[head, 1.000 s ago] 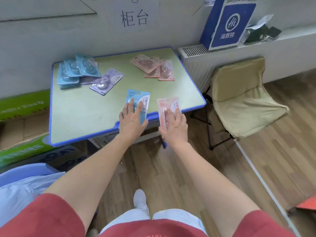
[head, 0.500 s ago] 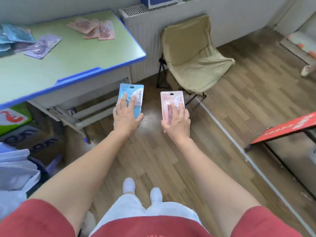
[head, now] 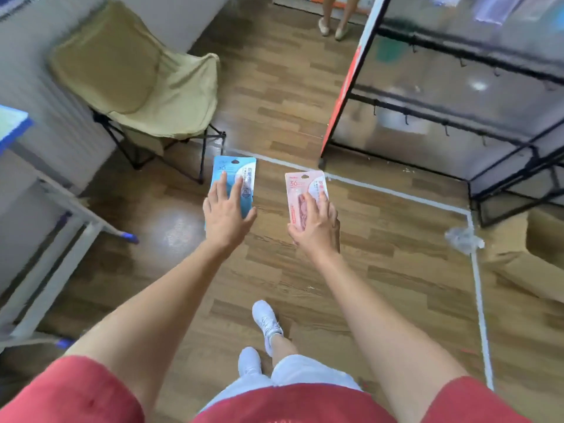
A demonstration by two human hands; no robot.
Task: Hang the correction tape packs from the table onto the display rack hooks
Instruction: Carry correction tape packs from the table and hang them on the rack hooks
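Holding one pack in each grip, we look down from the head view over a wooden floor. Our left grip [head: 227, 221] grasps a blue correction tape pack [head: 241, 170], fingers spread over its face and the hang-hole end pointing away from us. Our right grip [head: 314, 227] grasps a pink correction tape pack [head: 300, 186] the same way, to the right of the blue one and apart from it. Ahead and right of the right grip stands the black display rack [head: 457, 126], small hooks [head: 406, 119] along its rails. Ahead and left of the left grip sits a tan folding chair [head: 137, 77]. Farther left, a blue corner of the surface [head: 13, 123] shows at the frame's edge. A cardboard box [head: 537, 254] lies on the floor well right of the right grip.
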